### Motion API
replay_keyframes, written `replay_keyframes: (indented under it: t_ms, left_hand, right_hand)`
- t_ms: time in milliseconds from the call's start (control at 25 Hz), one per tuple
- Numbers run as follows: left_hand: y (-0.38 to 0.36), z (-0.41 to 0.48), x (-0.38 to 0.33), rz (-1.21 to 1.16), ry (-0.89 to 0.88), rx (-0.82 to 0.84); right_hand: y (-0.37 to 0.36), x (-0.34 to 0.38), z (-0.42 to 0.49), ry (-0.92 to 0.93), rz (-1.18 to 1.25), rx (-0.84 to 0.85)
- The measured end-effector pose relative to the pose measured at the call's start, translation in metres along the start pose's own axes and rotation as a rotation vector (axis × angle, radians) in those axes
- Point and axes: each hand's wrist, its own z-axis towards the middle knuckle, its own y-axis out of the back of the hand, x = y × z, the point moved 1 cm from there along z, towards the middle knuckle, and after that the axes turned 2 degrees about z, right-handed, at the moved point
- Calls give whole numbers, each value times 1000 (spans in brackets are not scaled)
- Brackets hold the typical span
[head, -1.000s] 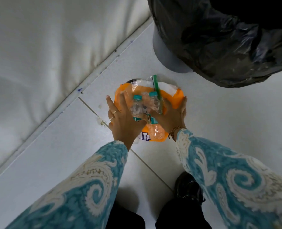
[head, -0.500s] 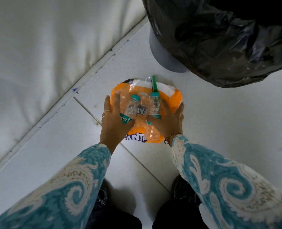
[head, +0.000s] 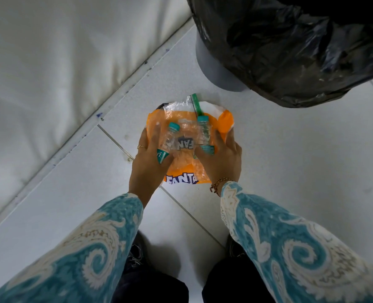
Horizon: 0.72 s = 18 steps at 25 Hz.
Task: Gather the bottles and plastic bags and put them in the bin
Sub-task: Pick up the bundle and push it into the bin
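White floor tiles (head: 290,171) run under everything, their grout lines slanting across the view. Nearest, at 6 o'clock, dark trouser legs (head: 155,287) and shoes show between two sleeves (head: 290,248) patterned in teal and cream swirls.

Past the sleeves both hands are down on a heap of litter lying on the floor. The left hand (head: 147,165), rings on its fingers, has its grip closed over the lower end of a clear bottle (head: 167,142) with a teal cap pointing to 12 o'clock and a teal label. The right hand (head: 221,159), a chain bracelet (head: 219,184) at the wrist, has its grip pressed around the base of a second bottle (head: 203,132), teal-capped too, which lies just beside the first. Both bottles rest on crumpled clear plastic and an orange Fanta bag (head: 181,171) spread flat beneath them; a green strip (head: 196,103) sticks out at the far edge, toward 12 o'clock.

Farther on, at 1 o'clock, stands the grey bin (head: 211,62), its black liner (head: 290,51) draped down over the outside. The heap sits near its base, not touching. At 10 o'clock a white padded surface (head: 50,62) meets the floor along a long diagonal edge.
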Motion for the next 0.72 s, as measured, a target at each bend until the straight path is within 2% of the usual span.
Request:
replay_keyframes:
  t_ms: [200, 360, 480, 600, 720]
  left_hand:
    - [29, -17, -21, 19, 21, -26]
    - [88, -37, -38, 13, 118, -47]
    - [153, -49, -54, -57, 140, -91]
    - [221, -54, -71, -25, 122, -146]
    - [289, -50, -103, -66, 52, -211]
  right_hand:
    - [23, 26, -23, 6, -51, -60]
    - [56, 78, -48, 27, -46, -42]
    - [94, 137, -66, 33, 12, -62]
    - [125, 209, -75, 83, 62, -57]
    - [159, 276, -69, 108, 117, -116]
